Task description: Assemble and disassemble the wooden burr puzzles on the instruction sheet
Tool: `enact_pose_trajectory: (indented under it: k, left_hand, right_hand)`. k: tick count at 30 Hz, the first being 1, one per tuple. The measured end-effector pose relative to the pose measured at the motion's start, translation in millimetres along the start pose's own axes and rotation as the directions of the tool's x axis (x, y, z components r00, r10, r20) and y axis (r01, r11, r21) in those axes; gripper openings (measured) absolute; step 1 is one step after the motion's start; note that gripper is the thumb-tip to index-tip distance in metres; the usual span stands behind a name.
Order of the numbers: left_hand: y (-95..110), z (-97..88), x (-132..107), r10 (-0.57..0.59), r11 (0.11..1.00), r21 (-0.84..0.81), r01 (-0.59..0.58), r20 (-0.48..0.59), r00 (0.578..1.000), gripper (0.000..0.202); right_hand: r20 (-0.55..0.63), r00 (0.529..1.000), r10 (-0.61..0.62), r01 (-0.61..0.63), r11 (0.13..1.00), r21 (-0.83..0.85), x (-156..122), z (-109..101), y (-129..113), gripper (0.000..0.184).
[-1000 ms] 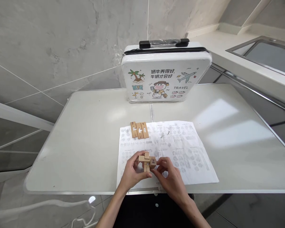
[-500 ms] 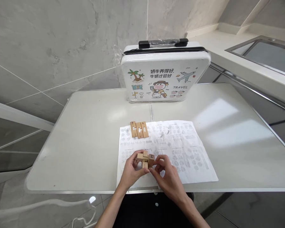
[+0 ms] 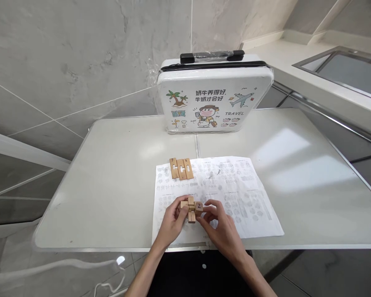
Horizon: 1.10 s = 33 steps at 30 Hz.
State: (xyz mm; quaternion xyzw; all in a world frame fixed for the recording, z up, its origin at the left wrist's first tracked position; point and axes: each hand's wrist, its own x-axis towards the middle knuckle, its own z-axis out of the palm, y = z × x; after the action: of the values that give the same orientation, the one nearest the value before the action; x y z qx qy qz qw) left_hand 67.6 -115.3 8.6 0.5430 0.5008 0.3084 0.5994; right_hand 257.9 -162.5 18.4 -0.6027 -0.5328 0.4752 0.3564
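An interlocking wooden burr puzzle (image 3: 191, 217) of light blocks is held over the printed sheet. My left hand (image 3: 171, 222) grips its left side, the thumb pressing on the front of a block. On the right, the thumb and fingers of my right hand (image 3: 223, 232) close about the end block (image 3: 199, 207), which is marked with a 2. The fingers partly hide the puzzle's far side. Beyond my hands, three flat wooden pieces (image 3: 181, 169) with slots and pen-written numbers lie side by side across the sheet's upper left edge.
The creased white paper sheet (image 3: 259, 222) carries printed diagrams and spreads along the near part of the pale folding table (image 3: 111, 185). A white plastic-wrapped case (image 3: 253, 82) with cartoon prints stands at the back against the wall. A counter (image 3: 284, 51) runs along the right.
The puzzle has turned and tilted slightly in my hands, its blocks shifting a little to the right. My left thumb has moved up from the puzzle's lower edge onto its front.
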Motion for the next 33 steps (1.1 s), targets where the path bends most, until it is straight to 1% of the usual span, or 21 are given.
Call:
enact_pose_trajectory:
  k: [2, 5, 7, 9, 12, 14, 17, 20, 22, 23, 25, 26, 27, 30, 33]
  left_hand:
    - [-1, 1.8, 0, -0.018, 0.999, 0.050, 0.020, -0.035, 0.999, 0.049]
    - [-3, 4.3, 1, -0.010, 0.996, 0.083, 0.016, -0.063, 0.998, 0.045]
    - [-4, 5.3, 1, 0.017, 0.996, 0.092, -0.011, -0.065, 0.998, 0.044]
    - [-3, 5.8, 2, 0.053, 0.993, 0.105, -0.046, -0.070, 0.996, 0.042]
    - [-2, 6.2, 2, 0.092, 0.989, 0.125, -0.082, -0.077, 0.993, 0.038]
    - [-3, 6.6, 2, 0.110, 0.986, 0.135, -0.101, -0.061, 0.992, 0.036]
    - [-5, 7.3, 2, 0.143, 0.978, 0.156, -0.137, -0.026, 0.989, 0.035]
    - [-7, 7.3, 0, 0.180, 0.969, 0.171, -0.180, 0.011, 0.984, 0.041]
    - [-6, 6.8, -1, 0.213, 0.961, 0.172, -0.218, 0.045, 0.976, 0.054]
    - [-5, 6.5, -1, 0.229, 0.956, 0.171, -0.237, 0.065, 0.971, 0.064]
    - [-3, 6.3, -1, 0.244, 0.951, 0.171, -0.259, 0.102, 0.964, 0.084]
    - [-2, 6.4, -1, 0.244, 0.949, 0.175, -0.262, 0.117, 0.963, 0.087]
    - [-1, 6.8, -1, 0.240, 0.948, 0.183, -0.261, 0.131, 0.962, 0.087]
    - [0, 8.4, -1, 0.225, 0.938, 0.233, -0.258, 0.157, 0.962, 0.077]
    - [-1, 8.7, -1, 0.219, 0.936, 0.249, -0.251, 0.149, 0.964, 0.077]
  right_hand:
    - [0.022, 1.000, 0.012, -0.013, 0.998, 0.058, 1, 1, 1, 0.037]
    - [0.082, 0.995, 0.051, -0.068, 0.974, 0.218, 2, 5, 0, 0.040]
    - [0.130, 0.988, 0.087, -0.127, 0.934, 0.335, 2, 5, -3, 0.042]
    - [0.183, 0.976, 0.122, -0.191, 0.883, 0.429, 2, 1, -7, 0.047]
    - [0.264, 0.945, 0.193, -0.305, 0.810, 0.501, 1, -10, -11, 0.055]
    - [0.299, 0.924, 0.238, -0.368, 0.768, 0.524, 0, -16, -14, 0.056]
    - [0.306, 0.918, 0.250, -0.388, 0.724, 0.571, 0, -16, -14, 0.055]
    - [0.284, 0.922, 0.263, -0.386, 0.687, 0.615, 1, -10, -11, 0.056]
    - [0.277, 0.918, 0.283, -0.396, 0.657, 0.642, 1, -8, -7, 0.055]
    - [0.276, 0.917, 0.288, -0.399, 0.645, 0.652, 2, -9, -6, 0.055]
    - [0.284, 0.915, 0.288, -0.404, 0.642, 0.651, 2, -12, -3, 0.056]
    - [0.292, 0.913, 0.284, -0.407, 0.651, 0.640, 2, -15, -3, 0.056]
    - [0.304, 0.911, 0.279, -0.411, 0.667, 0.622, 2, -18, -3, 0.057]
    - [0.337, 0.904, 0.263, -0.415, 0.728, 0.545, 3, -25, -5, 0.060]
    - [0.345, 0.912, 0.222, -0.378, 0.779, 0.500, 4, -26, -8, 0.056]
